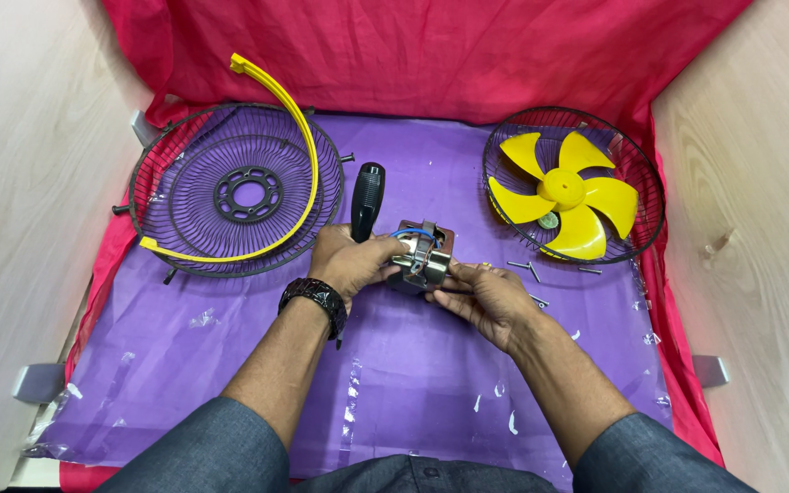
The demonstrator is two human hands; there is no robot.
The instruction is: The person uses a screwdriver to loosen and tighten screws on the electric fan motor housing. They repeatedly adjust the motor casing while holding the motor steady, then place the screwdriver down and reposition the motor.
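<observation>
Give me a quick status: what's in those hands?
Left hand grips screwdriver and motor. Right hand pinches motor's front. Loose screws lie beside it.

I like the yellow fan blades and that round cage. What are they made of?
The yellow fan blades look like smooth moulded plastic: one even colour with a soft shine. The round cage looks like thin metal wire with a dark coating, though the coating could hide something else.
</observation>
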